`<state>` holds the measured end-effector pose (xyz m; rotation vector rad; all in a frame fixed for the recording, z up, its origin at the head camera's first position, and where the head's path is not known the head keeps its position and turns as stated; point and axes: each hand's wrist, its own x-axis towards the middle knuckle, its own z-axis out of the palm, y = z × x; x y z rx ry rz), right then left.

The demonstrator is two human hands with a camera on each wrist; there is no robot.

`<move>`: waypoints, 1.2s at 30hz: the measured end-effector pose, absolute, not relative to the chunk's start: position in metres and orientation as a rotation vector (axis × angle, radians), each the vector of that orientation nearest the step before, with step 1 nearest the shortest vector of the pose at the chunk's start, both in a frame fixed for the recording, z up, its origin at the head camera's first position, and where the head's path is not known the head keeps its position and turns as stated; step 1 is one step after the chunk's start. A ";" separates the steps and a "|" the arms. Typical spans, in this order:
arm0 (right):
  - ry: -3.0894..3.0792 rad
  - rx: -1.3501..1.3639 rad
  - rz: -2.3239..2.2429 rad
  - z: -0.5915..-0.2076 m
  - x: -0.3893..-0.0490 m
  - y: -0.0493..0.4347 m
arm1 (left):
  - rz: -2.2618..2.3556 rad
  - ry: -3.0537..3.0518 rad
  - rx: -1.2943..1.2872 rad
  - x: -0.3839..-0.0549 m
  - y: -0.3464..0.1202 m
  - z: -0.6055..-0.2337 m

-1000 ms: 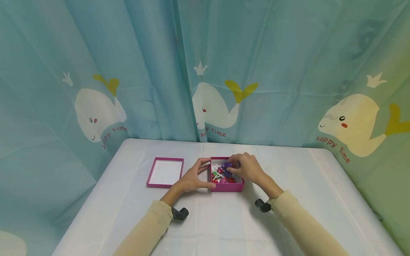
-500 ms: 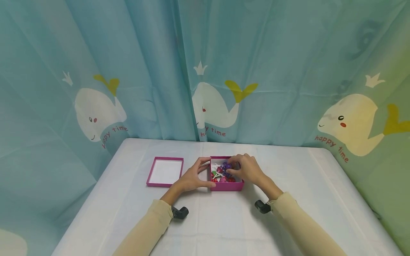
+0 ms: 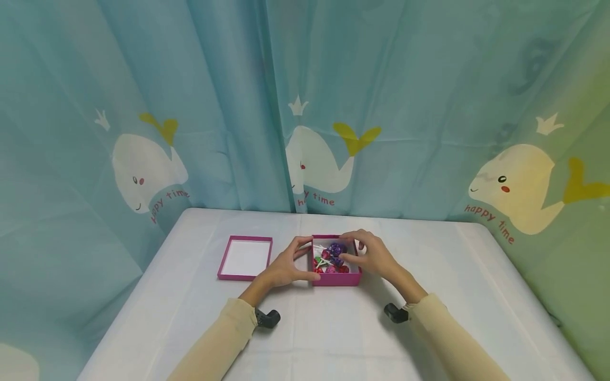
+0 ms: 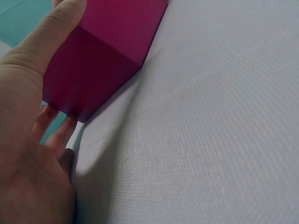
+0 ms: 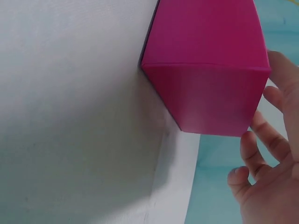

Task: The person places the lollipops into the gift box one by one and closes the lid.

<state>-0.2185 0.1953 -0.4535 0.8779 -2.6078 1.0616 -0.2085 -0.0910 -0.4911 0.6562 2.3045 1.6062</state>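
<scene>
An open magenta box [image 3: 336, 280] stands on the table with several lollipops [image 3: 337, 248] inside, wrapped in purple, red, pink and green, with white sticks. My left hand [image 3: 285, 267] grips the box's left side, thumb at the front corner and fingers toward the back. In the left wrist view, its thumb [image 4: 56, 25] lies along the magenta wall. My right hand [image 3: 374, 255] hovers over the right rim, thumb and fingers spread apart with nothing visible between them. The right wrist view shows its loosely bent fingers [image 5: 252, 156] beyond the box's outer wall [image 5: 205, 98].
Left of the box lies a shallow lid [image 3: 246, 257] with a magenta rim and white inside. A white cloth covers the table [image 3: 314, 328]. Behind it hangs a blue-green curtain [image 3: 405, 79] with whale prints. Each wrist carries a small black camera mount [image 3: 268, 319].
My right hand has drawn back slightly to the right, its thumb and fingers parting from the purple lollipops, which now show more fully. The left hand stays at the box.
</scene>
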 end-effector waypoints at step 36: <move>-2.586 1.023 1.223 -0.410 -0.194 0.107 | 1.396 2.708 0.526 -0.166 -0.184 -0.430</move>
